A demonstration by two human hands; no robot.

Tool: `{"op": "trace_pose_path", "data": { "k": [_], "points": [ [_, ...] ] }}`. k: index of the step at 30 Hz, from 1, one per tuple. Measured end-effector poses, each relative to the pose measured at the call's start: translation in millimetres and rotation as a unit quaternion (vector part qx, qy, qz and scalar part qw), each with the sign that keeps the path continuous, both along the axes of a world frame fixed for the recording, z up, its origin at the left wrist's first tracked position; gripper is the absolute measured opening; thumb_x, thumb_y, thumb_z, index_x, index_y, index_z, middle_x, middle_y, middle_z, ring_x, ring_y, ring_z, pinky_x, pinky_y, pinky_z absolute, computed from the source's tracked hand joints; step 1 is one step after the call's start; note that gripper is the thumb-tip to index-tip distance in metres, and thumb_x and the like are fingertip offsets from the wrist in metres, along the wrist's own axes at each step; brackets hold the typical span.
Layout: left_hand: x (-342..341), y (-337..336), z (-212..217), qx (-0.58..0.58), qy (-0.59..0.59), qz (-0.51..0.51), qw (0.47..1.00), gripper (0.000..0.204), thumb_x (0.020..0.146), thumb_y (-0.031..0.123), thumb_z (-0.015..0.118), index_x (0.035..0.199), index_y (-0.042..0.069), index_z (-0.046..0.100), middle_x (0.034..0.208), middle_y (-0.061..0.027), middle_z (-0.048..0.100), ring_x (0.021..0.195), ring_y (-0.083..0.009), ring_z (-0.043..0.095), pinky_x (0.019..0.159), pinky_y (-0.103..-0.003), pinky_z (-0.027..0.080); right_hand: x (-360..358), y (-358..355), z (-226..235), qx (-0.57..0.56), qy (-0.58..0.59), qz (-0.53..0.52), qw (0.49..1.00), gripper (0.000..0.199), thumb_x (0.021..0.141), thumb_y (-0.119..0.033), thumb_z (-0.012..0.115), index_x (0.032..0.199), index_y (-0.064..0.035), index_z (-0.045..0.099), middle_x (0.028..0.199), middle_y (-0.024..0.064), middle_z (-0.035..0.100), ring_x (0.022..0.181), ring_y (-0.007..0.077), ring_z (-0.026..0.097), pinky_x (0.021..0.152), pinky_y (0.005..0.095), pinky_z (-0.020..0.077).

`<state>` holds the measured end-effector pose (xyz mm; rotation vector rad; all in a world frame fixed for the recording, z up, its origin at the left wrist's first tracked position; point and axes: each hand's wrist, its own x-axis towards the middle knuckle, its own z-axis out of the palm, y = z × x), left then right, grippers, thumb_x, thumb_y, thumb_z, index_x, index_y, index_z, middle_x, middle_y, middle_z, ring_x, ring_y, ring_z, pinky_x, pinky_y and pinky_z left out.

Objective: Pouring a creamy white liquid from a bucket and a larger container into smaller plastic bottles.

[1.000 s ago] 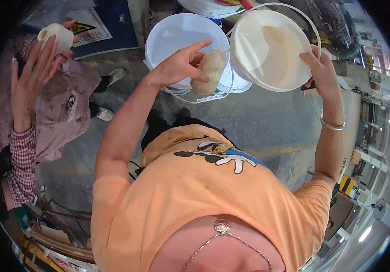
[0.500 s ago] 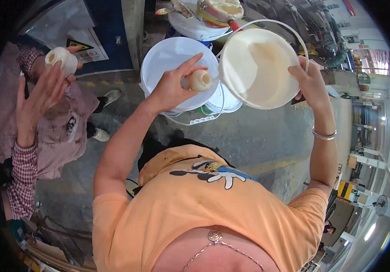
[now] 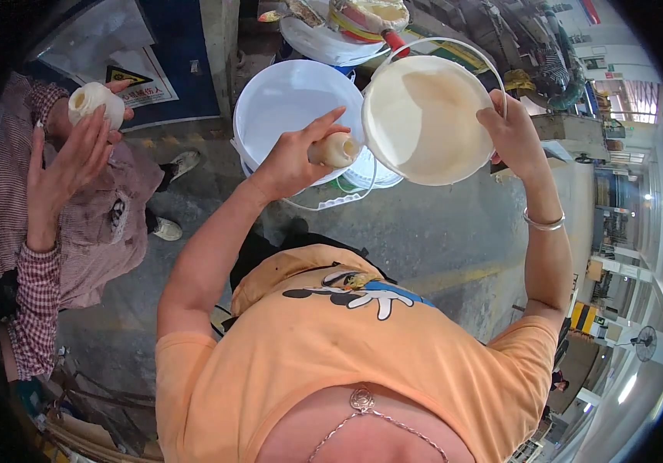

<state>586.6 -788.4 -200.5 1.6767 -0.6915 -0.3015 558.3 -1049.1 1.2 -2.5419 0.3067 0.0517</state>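
Note:
My right hand (image 3: 510,133) grips the rim of a white bucket (image 3: 424,116) coated inside with cream paint, tilted so its opening faces me. My left hand (image 3: 294,158) holds a small cream paint-soaked roller sleeve (image 3: 334,148) right beside the bucket's left edge. Below both stands a second white bucket (image 3: 289,108) on the floor, with a wire handle hanging at its front.
At the left, another person in a checked sleeve holds a white roller sleeve (image 3: 94,102) in raised hands. A tray with a roller and paint (image 3: 347,27) sits behind the buckets. A blue board with a warning sign (image 3: 146,73) leans at the back. Grey concrete floor (image 3: 439,239) below.
My left hand has drawn the roller sleeve out from the bucket's mouth to its left edge. The tilted bucket has shifted slightly left and lower. The other person's hands have moved a little.

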Motion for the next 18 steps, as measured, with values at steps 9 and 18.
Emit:
{"op": "trace_pose_path", "data": {
  "k": [9,18],
  "points": [
    [-8.1,-1.9,8.0,0.02,0.003,0.0,1.0,0.081,0.08,0.01,0.075,0.149,0.014,0.033,0.126,-0.0095,0.063,0.115,-0.0263,0.061,0.102,-0.041,0.047,-2.4,1.0,5.4,-0.039,0.002,0.005,0.999,0.022,0.088,-0.012,0.049,0.069,-0.0029,0.042,0.054,0.0014,0.044,0.041,0.0087,0.045,0.036,0.0277,0.0385],
    [-10.0,0.9,10.4,0.003,-0.006,-0.007,1.0,0.083,0.078,0.01,0.076,0.149,0.012,0.033,0.123,-0.0101,0.064,0.114,-0.028,0.062,0.102,-0.04,0.047,-1.0,-0.7,8.1,-0.087,-0.013,0.023,0.996,0.022,0.086,-0.012,0.049,0.069,-0.0021,0.039,0.055,0.0038,0.042,0.045,0.0109,0.044,0.042,0.0318,0.0403]
  ]
}}
